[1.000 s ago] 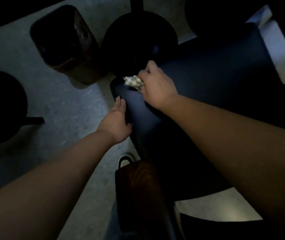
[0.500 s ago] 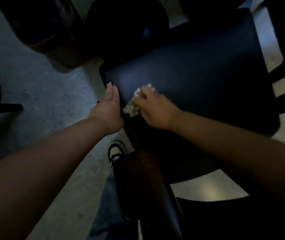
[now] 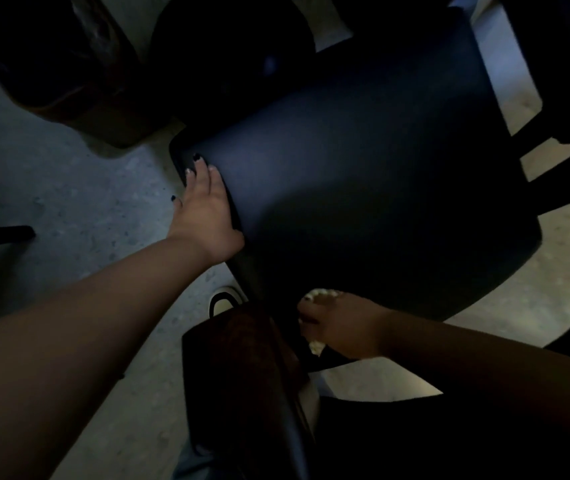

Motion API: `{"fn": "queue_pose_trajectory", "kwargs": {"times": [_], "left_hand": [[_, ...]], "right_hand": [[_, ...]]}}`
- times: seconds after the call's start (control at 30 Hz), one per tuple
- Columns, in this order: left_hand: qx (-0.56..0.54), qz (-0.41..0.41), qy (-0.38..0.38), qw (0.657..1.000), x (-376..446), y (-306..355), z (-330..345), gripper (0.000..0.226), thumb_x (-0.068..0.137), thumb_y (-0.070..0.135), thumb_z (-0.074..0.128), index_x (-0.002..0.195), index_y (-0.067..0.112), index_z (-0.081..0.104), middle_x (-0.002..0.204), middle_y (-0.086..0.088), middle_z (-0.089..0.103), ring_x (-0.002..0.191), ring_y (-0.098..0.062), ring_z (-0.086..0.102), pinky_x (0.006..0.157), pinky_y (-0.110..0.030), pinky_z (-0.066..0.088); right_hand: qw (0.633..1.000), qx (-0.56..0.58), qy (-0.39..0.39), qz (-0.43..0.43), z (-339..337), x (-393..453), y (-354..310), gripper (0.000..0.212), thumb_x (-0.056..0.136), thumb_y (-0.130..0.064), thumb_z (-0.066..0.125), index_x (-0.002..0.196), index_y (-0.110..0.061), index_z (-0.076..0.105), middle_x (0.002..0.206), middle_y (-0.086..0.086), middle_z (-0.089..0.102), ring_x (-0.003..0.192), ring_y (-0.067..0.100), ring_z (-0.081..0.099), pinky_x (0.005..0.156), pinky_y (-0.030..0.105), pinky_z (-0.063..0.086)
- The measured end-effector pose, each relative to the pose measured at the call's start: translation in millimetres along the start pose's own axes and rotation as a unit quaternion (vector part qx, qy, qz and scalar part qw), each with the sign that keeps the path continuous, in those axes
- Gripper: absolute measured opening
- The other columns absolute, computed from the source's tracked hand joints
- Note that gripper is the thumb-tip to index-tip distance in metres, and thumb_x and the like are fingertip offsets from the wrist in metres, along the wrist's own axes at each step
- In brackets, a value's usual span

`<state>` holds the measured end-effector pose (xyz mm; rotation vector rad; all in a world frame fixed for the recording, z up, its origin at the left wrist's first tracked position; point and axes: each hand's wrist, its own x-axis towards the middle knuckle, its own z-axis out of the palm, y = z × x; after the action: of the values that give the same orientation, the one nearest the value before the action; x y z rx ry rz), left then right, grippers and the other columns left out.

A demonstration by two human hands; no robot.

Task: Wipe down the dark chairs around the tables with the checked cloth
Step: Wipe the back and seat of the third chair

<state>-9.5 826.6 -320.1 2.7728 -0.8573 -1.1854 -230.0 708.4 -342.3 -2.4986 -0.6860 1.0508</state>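
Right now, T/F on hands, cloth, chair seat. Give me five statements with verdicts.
1. The right hand holds the cloth at the near edge of the chair seat. True.
2. The left hand holds the cloth. False: it rests with straight fingers on the seat's left edge and holds nothing.
3. The cloth lies spread flat in the middle of the seat. False: it is bunched in the right hand's grip.
4. A shoe shows on the floor beside the seat. True.
5. Both hands touch each other. False: they are well apart.
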Motion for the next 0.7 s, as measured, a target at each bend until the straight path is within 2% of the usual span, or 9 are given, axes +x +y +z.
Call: {"fn": "queue_pose_trajectory", "kwargs": {"times": [0.03, 0.1, 0.2, 0.27, 0.33, 0.4, 0.53, 0.6, 0.7], "left_hand": [[0.001, -0.002, 0.003, 1.0, 2, 3, -1, 0.11, 0.08, 0.024, 0.072, 0.152, 0.0, -0.007, 0.16, -0.017, -0.017, 0.148, -0.033, -0.008, 0.12, -0.046, 0.012], [0.012, -0.007, 0.012, 1.0, 4, 8, -2, 0.111, 0.078, 0.026, 0.074, 0.151, -0.003, -0.004, 0.16, -0.02, -0.013, 0.148, -0.035, -0.003, 0.12, -0.041, 0.014], [0.048, -0.013, 0.006, 0.999, 3, 10, -1, 0.115, 0.077, 0.034, 0.075, 0.151, -0.003, -0.005, 0.159, -0.022, -0.011, 0.148, -0.035, 0.0, 0.118, -0.04, 0.016], [0.056, -0.013, -0.004, 0.998, 4, 10, -2, 0.12, 0.075, 0.04, 0.076, 0.151, -0.002, -0.007, 0.159, -0.022, -0.012, 0.149, -0.035, -0.001, 0.118, -0.04, 0.017], [0.038, -0.02, -0.015, 0.999, 6, 11, -4, 0.122, 0.074, 0.042, 0.076, 0.151, -0.001, -0.008, 0.159, -0.02, -0.013, 0.148, -0.035, -0.002, 0.118, -0.039, 0.016], [0.012, -0.033, -0.019, 0.999, 8, 13, -5, 0.127, 0.07, 0.042, 0.08, 0.151, 0.0, -0.009, 0.16, -0.019, -0.014, 0.148, -0.035, -0.005, 0.119, -0.038, 0.013], [0.033, -0.045, -0.003, 0.998, 11, 19, -1, 0.125, 0.071, 0.044, 0.077, 0.151, -0.003, -0.007, 0.158, -0.02, -0.02, 0.146, -0.034, -0.02, 0.119, -0.042, 0.001], [0.045, -0.051, 0.006, 0.998, 16, 26, -2, 0.127, 0.069, 0.047, 0.079, 0.151, -0.003, -0.004, 0.157, -0.019, -0.023, 0.145, -0.034, -0.024, 0.119, -0.045, 0.002], [0.034, -0.04, 0.017, 0.998, 27, 37, -12, 0.139, 0.063, 0.051, 0.084, 0.151, -0.002, -0.01, 0.157, -0.018, -0.026, 0.145, -0.033, -0.023, 0.12, -0.044, 0.002]], "right_hand": [[0.998, -0.014, 0.058, -0.01, -4, 3, 6, 0.032, 0.081, -0.03, 0.066, 0.111, -0.019, 0.066, 0.125, 0.01, 0.054, 0.099, 0.026, 0.062, 0.069, 0.03, 0.052], [0.982, -0.064, 0.177, 0.012, -22, 12, 28, 0.022, 0.079, -0.03, 0.054, 0.09, -0.022, 0.071, 0.107, 0.005, 0.057, 0.078, 0.021, 0.065, 0.052, 0.024, 0.048], [0.941, -0.045, 0.313, 0.12, -68, 41, 78, 0.028, 0.088, -0.024, 0.04, 0.099, -0.012, 0.063, 0.109, 0.016, 0.048, 0.089, 0.035, 0.061, 0.062, 0.039, 0.056], [0.874, -0.018, 0.403, 0.271, -103, 55, 107, 0.024, 0.093, -0.021, 0.043, 0.106, -0.006, 0.056, 0.112, 0.02, 0.05, 0.092, 0.041, 0.057, 0.064, 0.043, 0.054], [0.815, 0.049, 0.403, 0.414, -119, 68, 113, 0.027, 0.098, -0.022, 0.041, 0.119, -0.007, 0.049, 0.126, 0.017, 0.045, 0.097, 0.038, 0.056, 0.068, 0.04, 0.045], [0.789, 0.082, 0.417, 0.445, -120, 84, 92, 0.024, 0.095, -0.017, 0.046, 0.117, -0.008, 0.052, 0.126, 0.017, 0.048, 0.09, 0.035, 0.059, 0.068, 0.039, 0.045], [0.892, 0.093, 0.377, 0.231, -91, 92, 45, 0.032, 0.071, -0.012, 0.071, 0.101, -0.007, 0.064, 0.1, 0.014, 0.059, 0.075, 0.029, 0.062, 0.054, 0.032, 0.045], [0.904, -0.006, 0.384, 0.187, -94, 79, 56, 0.032, 0.065, -0.021, 0.068, 0.096, -0.017, 0.071, 0.092, 0.006, 0.063, 0.068, 0.02, 0.063, 0.05, 0.027, 0.044], [0.927, -0.068, 0.309, 0.199, -115, 59, 101, 0.036, 0.091, -0.023, 0.043, 0.123, -0.019, 0.058, 0.128, 0.013, 0.051, 0.097, 0.029, 0.061, 0.07, 0.034, 0.049]]}}
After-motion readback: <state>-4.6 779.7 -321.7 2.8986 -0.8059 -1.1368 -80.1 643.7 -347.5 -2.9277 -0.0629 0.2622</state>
